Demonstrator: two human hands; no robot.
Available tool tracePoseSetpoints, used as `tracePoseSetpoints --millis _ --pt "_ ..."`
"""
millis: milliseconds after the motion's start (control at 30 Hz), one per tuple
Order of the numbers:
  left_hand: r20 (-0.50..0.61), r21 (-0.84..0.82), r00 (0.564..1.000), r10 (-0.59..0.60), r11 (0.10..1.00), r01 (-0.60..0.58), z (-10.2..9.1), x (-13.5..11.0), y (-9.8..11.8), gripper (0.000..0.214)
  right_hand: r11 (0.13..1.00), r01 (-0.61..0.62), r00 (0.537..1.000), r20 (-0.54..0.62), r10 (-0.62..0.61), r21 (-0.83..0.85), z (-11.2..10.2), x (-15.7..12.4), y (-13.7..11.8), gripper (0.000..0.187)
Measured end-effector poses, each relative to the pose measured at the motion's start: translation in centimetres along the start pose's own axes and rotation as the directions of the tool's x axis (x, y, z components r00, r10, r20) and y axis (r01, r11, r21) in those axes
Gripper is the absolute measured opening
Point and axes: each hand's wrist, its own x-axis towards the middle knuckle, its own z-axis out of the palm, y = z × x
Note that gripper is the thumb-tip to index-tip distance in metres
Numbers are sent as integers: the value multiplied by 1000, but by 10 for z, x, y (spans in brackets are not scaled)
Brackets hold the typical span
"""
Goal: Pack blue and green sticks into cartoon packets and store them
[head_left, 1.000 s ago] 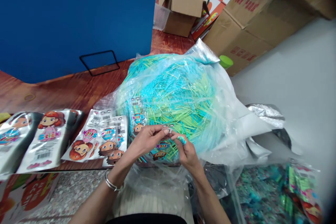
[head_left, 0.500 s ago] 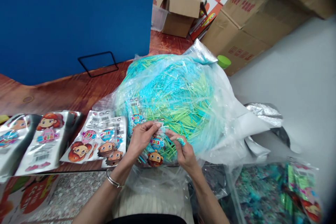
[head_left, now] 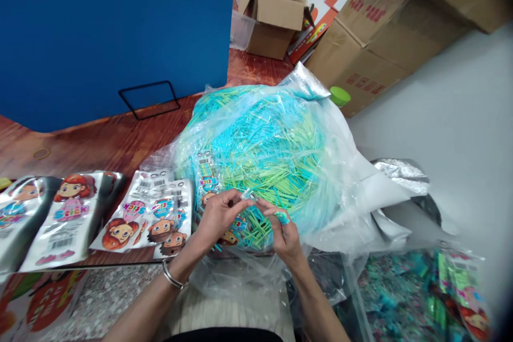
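My left hand (head_left: 218, 217) and my right hand (head_left: 282, 235) meet over a small printed cartoon pouch (head_left: 236, 227), pinching its clear top edge between the fingertips. My right hand also keeps a few blue-green sticks tucked under its fingers. Just behind the hands lies a big clear plastic bag (head_left: 340, 171) heaped with thin blue and green sticks (head_left: 272, 144). Another printed pouch (head_left: 206, 179) leans on the heap's left side.
Flat cartoon pouches (head_left: 154, 214) and silver-backed pouches (head_left: 60, 214) lie in a row on the wooden table (head_left: 100, 139) at left. A blue partition (head_left: 120, 26) stands behind. Cardboard boxes (head_left: 372, 26) stack at the back right. A bag of filled packets (head_left: 420, 294) sits lower right.
The pouch was pulled up to full view between my fingers, then dropped lower again; my fingertips now pinch its top edge closer together. The view shifted slightly.
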Motion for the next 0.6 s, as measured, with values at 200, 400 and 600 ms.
tracePoseSetpoints --millis 200,400,600 --pt "73 177 937 342 920 -350 -10 4 6 32 999 26 999 -36 -27 -31 -3 -1 2 18" --pt "88 218 858 506 831 -512 -12 7 2 28 988 -41 985 -161 65 148 1 6 -7 15" --pt "138 200 840 524 816 -542 -6 4 -2 25 863 -187 948 -144 284 469 -5 31 -50 13"
